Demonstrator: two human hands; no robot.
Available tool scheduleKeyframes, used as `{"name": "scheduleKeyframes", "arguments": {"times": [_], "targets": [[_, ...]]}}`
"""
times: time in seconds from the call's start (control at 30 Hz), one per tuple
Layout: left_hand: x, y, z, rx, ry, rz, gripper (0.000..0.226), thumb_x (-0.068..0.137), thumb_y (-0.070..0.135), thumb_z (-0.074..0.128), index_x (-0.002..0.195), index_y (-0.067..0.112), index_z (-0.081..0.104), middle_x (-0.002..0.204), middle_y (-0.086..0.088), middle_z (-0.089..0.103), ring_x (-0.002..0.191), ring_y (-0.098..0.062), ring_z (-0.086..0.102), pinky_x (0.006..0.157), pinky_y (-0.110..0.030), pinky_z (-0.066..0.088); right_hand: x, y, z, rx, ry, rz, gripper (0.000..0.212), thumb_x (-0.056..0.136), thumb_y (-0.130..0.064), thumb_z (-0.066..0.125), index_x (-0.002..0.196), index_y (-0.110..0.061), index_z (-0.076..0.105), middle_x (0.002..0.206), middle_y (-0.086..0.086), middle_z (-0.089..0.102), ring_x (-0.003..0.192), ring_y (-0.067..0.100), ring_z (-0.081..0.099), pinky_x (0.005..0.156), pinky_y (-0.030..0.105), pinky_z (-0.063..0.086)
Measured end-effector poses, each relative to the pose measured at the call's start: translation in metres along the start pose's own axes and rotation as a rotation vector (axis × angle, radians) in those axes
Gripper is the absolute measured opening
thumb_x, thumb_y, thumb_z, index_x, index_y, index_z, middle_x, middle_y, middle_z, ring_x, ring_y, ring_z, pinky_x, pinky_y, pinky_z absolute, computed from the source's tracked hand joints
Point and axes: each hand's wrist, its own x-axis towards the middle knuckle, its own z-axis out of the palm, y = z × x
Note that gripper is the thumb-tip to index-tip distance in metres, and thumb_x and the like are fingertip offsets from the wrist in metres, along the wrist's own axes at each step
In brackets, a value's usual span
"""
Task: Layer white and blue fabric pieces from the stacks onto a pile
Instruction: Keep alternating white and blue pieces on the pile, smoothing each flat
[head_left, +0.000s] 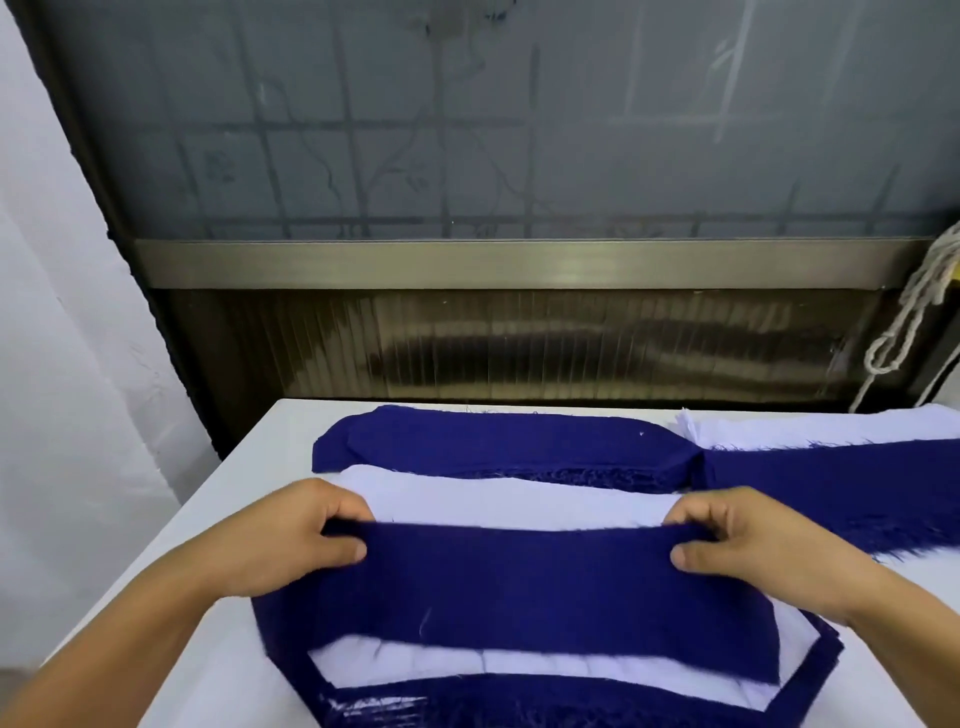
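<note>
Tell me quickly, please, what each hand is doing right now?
Left hand: pinches the left end of the blue fabric piece.
Right hand: pinches the right end of the same piece.

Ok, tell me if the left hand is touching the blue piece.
Touching. The head view shows the left hand pinching the blue piece at its left end, thumb on top and fingers curled behind the edge.

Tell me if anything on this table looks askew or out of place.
Mostly tidy. The long blue fabric strip at the right lies skewed across the white fabric stack, with a frayed near edge. The near layered pile has uneven edges.
</note>
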Motion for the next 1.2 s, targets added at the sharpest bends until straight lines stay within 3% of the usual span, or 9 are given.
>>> {"name": "scheduleKeyframes", "arguments": {"times": [0.13,0.23,0.33,0.47,0.6,0.77,1.03,1.13,1.2], "targets": [[-0.011,0.011,-0.002,0.019,0.572,0.108,0.015,0.087,0.029,0.067,0.089,0.044,0.068,0.094,0.028,0.066,0.089,0.006,0.062,0.068,-0.005,0.045,-0.015,-0.006,0.001,-0.056,0.465,-0.262,0.021,0.088,-0.016,0.067,0.085,-0.037,0.067,0.083,-0.012,0.07,0.076,0.005,0.066,0.066,0.016,0.05],[-0.025,0.014,0.01,0.239,0.727,0.259,0.011,0.093,0.035,0.059,0.087,0.038,0.067,0.09,0.024,0.065,0.083,0.001,0.06,0.069,-0.009,0.043,-0.031,0.007,0.013,-0.286,0.625,-0.454,0.026,0.086,-0.014,0.066,0.083,-0.039,0.061,0.089,-0.017,0.066,0.083,0.003,0.062,0.064,0.011,0.045],[-0.032,-0.002,0.046,0.47,0.696,0.385,0.022,0.09,0.034,0.051,0.087,0.027,0.071,0.089,0.02,0.064,0.084,-0.001,0.054,0.074,-0.018,0.042,-0.041,0.038,0.033,-0.589,0.611,-0.624,0.019,0.096,-0.018,0.052,0.088,-0.031,0.063,0.099,-0.021,0.055,0.09,-0.002,0.056,0.079,0.012,0.042],[-0.04,-0.032,0.095,0.517,0.623,0.461,0.036,0.096,0.031,0.042,0.086,0.021,0.075,0.088,0.01,0.067,0.087,-0.002,0.051,0.078,-0.018,0.041,-0.05,0.075,0.057,-0.707,0.494,-0.613,0.055,0.102,-0.043,0.026,0.08,-0.022,0.071,0.105,-0.021,0.052,0.09,0.0,0.057,0.084,0.016,0.042],[-0.042,-0.034,0.102,0.391,0.623,0.393,0.026,0.083,0.029,0.05,0.085,0.022,0.075,0.102,0.015,0.064,0.099,0.002,0.052,0.089,-0.01,0.039,-0.052,0.076,0.06,-0.615,0.515,-0.583,0.052,0.101,-0.046,0.029,0.081,-0.023,0.07,0.104,-0.021,0.056,0.097,-0.006,0.053,0.086,0.011,0.04],[-0.045,-0.026,0.1,0.389,0.595,0.39,0.061,0.101,0.049,0.024,0.082,0.025,0.076,0.102,0.017,0.067,0.099,0.007,0.053,0.09,-0.005,0.037,-0.052,0.072,0.061,-0.595,0.514,-0.574,0.048,0.1,-0.048,0.033,0.08,-0.025,0.07,0.099,-0.016,0.063,0.098,-0.008,0.054,0.085,0.012,0.042],[-0.041,-0.025,0.105,0.401,0.596,0.473,0.059,0.104,0.039,0.027,0.084,0.018,0.078,0.1,0.012,0.07,0.097,0.002,0.056,0.081,-0.015,0.048,-0.051,0.079,0.061,-0.624,0.621,-0.6,0.041,0.095,-0.034,0.039,0.071,-0.017,0.068,0.092,-0.014,0.065,0.089,0.001,0.058,0.076,0.016,0.045],[-0.043,-0.025,0.103,0.377,0.546,0.473,0.058,0.103,0.043,0.027,0.086,0.021,0.078,0.103,0.016,0.068,0.098,0.005,0.057,0.085,-0.011,0.046,-0.052,0.078,0.061,-0.635,0.587,-0.597,0.048,0.097,-0.043,0.036,0.071,-0.021,0.068,0.092,-0.014,0.065,0.088,-0.003,0.057,0.076,0.014,0.045],[-0.045,-0.024,0.1,0.328,0.507,0.452,0.052,0.1,0.05,0.033,0.089,0.026,0.078,0.107,0.022,0.066,0.101,0.008,0.057,0.086,-0.01,0.047,-0.053,0.073,0.056,-0.65,0.538,-0.558,0.039,0.093,-0.048,0.046,0.07,-0.025,0.068,0.092,-0.017,0.063,0.086,-0.005,0.057,0.074,0.013,0.045]]}}
